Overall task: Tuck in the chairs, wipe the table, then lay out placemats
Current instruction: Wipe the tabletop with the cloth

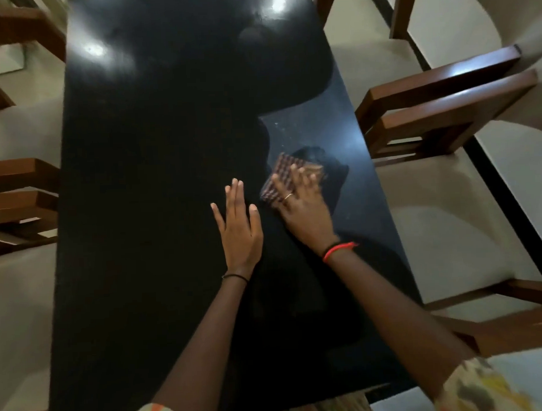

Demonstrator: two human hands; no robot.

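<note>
Table point(159, 209) bears one cloth point(277, 179) under the flat right hand point(303, 212), left hand point(241, 234) spread flat beside.

Black glossy table point(159, 209); brown patterned cloth point(279, 175) (folded flat) lies near its right edge; wooden chairs point(438, 107) flank both long sides.

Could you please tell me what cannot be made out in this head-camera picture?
Brown checked cloth: head view, motion-blurred and partly covered by the right hand; its full extent is unclear.
Glossy black table: head view, far end cut off by the top edge, near edge partly hidden by the sleeves.
Brown wooden chairs: head view, cut off by the side edges.
</note>
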